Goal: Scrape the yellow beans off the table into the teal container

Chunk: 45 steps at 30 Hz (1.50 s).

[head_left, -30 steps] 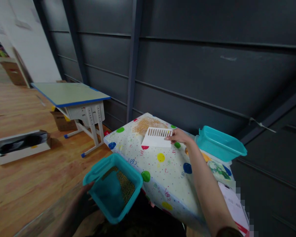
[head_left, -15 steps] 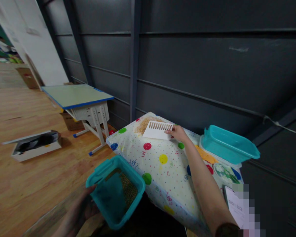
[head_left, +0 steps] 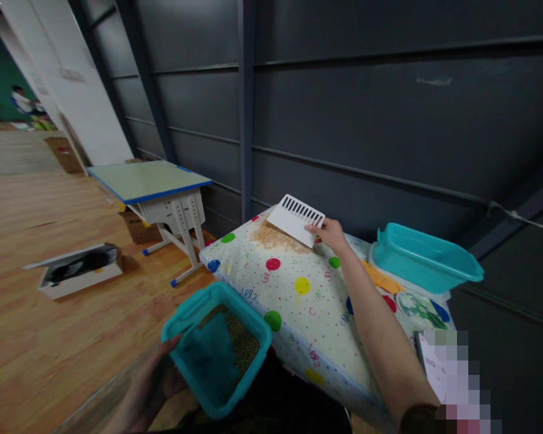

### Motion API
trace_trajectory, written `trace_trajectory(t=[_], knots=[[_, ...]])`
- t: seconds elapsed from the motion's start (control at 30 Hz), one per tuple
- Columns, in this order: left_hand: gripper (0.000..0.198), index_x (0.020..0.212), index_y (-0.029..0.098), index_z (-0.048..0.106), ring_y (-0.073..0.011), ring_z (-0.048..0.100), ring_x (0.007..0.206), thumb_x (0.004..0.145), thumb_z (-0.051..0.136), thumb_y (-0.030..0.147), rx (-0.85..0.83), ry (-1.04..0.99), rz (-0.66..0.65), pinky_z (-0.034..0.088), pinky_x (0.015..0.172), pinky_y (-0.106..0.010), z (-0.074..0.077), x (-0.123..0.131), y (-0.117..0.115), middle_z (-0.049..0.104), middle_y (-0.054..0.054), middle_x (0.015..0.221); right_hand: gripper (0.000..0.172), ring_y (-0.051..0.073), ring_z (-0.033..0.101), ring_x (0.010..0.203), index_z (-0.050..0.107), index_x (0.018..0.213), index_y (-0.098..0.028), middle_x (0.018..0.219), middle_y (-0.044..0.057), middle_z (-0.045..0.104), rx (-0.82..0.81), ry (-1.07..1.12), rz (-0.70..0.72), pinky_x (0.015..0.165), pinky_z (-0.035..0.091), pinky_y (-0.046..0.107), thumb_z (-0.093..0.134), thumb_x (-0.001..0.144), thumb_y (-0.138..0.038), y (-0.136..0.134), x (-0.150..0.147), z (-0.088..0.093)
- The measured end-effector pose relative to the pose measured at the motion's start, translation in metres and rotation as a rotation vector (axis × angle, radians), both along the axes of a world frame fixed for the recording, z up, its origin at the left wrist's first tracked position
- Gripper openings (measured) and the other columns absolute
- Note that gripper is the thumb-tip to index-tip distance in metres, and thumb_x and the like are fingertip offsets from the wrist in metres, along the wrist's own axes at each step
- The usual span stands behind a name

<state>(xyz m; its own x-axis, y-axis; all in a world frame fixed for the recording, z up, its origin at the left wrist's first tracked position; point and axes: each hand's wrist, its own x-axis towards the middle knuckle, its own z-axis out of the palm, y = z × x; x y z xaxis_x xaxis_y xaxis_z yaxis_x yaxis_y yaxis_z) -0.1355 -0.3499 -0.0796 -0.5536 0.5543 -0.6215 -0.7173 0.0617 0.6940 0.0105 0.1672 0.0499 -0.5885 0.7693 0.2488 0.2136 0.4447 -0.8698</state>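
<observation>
My right hand (head_left: 329, 234) grips the right end of a white slotted scraper (head_left: 294, 223), tilted above the table with its slots toward the wall. Beneath and beside its lower edge lies a pile of pale beans or grains (head_left: 274, 237) on the balloon-print tablecloth (head_left: 276, 289). My left hand (head_left: 160, 374) is closed on the left rim of a teal plastic tub (head_left: 172, 328), held beside the table's near edge. Inside the tub, small round beans (head_left: 242, 340) gather along the right and far sides.
A larger teal basin (head_left: 428, 259) stands at the table's right, by an orange cloth (head_left: 382, 277), a round leaf-patterned item (head_left: 419, 308) and a phone (head_left: 429, 361). Dark wall panels (head_left: 366, 108) rise behind. At left are a desk (head_left: 151, 179), an open white box (head_left: 81, 274) and a distant person (head_left: 23, 101).
My right hand has lifted and tilted the scraper, its slotted edge now higher and more of the pile showing below it. The tub stays in my left hand; the view has shifted slightly.
</observation>
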Motion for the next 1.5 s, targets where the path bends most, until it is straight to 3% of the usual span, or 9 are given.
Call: trace_trajectory(t=[0.13,0.37,0.5,0.67,0.87,1.03,1.2,1.37,1.5], knots=[[0.128,0.167,0.018,0.061,-0.0493,0.087,0.126,0.061,0.111,0.068,0.024,0.02,-0.012,0.075,0.102,-0.051,0.001,0.005,0.001,0.095,-0.014,0.122,0.029,0.021,0.076,0.073,0.087,0.103,-0.016,0.1,0.011,0.089,-0.072,0.016,0.087,0.061,0.064,0.031,0.095,0.088,-0.039,-0.022,-0.012,0.006],[0.051,0.147,0.019,0.07,-0.0375,0.09,0.103,0.106,0.077,0.047,0.039,-0.028,-0.018,0.073,0.084,-0.041,0.004,0.008,0.002,0.095,-0.014,0.118,0.031,0.017,0.066,0.059,0.081,0.091,-0.018,0.074,0.004,0.077,-0.177,-0.131,0.242,0.059,0.059,0.031,0.098,0.085,-0.043,-0.062,-0.042,-0.016],[0.062,0.154,0.016,0.071,-0.0462,0.088,0.12,0.104,0.075,0.053,0.022,-0.037,-0.035,0.073,0.103,-0.051,0.007,0.011,0.004,0.093,-0.018,0.122,0.022,0.019,0.069,0.062,0.085,0.097,-0.017,0.074,0.003,0.076,-0.017,-0.209,0.111,0.062,0.057,0.031,0.088,0.091,-0.039,-0.054,-0.041,-0.022],[0.06,0.157,0.025,0.067,-0.0452,0.081,0.142,0.104,0.075,0.054,0.011,-0.053,-0.033,0.066,0.12,-0.054,0.004,0.009,0.005,0.093,-0.016,0.128,0.017,0.026,0.077,0.076,0.086,0.091,-0.018,0.073,0.004,0.077,0.101,-0.198,0.057,0.069,0.059,0.032,0.086,0.09,-0.035,-0.034,-0.03,-0.022],[0.078,0.158,0.026,0.063,-0.0454,0.081,0.143,0.091,0.086,0.057,0.023,-0.008,-0.039,0.063,0.125,-0.056,0.0,0.01,0.005,0.095,-0.011,0.117,0.025,0.024,0.075,0.075,0.087,0.094,-0.016,0.078,0.006,0.08,0.064,-0.126,0.06,0.063,0.057,0.029,0.091,0.087,-0.039,-0.016,-0.013,-0.013],[0.073,0.163,0.023,0.062,-0.0442,0.083,0.14,0.098,0.08,0.053,0.002,-0.014,-0.041,0.069,0.116,-0.054,0.004,0.013,0.006,0.095,-0.011,0.119,0.038,0.024,0.075,0.076,0.088,0.103,-0.015,0.095,0.01,0.088,-0.025,0.001,-0.007,0.061,0.061,0.032,0.095,0.085,-0.049,-0.006,0.004,-0.003],[0.093,0.165,0.017,0.059,-0.0474,0.076,0.15,0.091,0.087,0.065,0.01,-0.051,-0.11,0.065,0.122,-0.055,-0.001,0.009,0.007,0.094,-0.018,0.117,0.029,0.029,0.08,0.085,0.091,0.104,-0.017,0.095,0.01,0.089,0.14,-0.016,-0.172,0.074,0.061,0.035,0.088,0.092,-0.043,-0.013,0.004,-0.005],[0.074,0.156,0.022,0.063,-0.0454,0.08,0.144,0.097,0.08,0.063,0.003,-0.087,-0.096,0.064,0.12,-0.054,-0.013,0.003,0.007,0.094,-0.015,0.111,0.028,0.028,0.076,0.081,0.089,0.089,-0.02,0.084,0.01,0.086,0.454,-0.258,-0.232,0.074,0.049,0.034,0.077,0.103,-0.041,-0.031,-0.006,-0.011],[0.044,0.129,0.024,0.072,-0.04,0.09,0.116,0.105,0.076,0.06,0.005,-0.042,-0.105,0.07,0.109,-0.049,-0.006,0.009,0.006,0.094,-0.012,0.108,0.029,0.027,0.074,0.08,0.088,0.088,-0.022,0.082,0.009,0.085,0.581,-0.352,-0.197,0.071,0.042,0.032,0.073,0.105,-0.041,-0.042,-0.012,-0.013]])
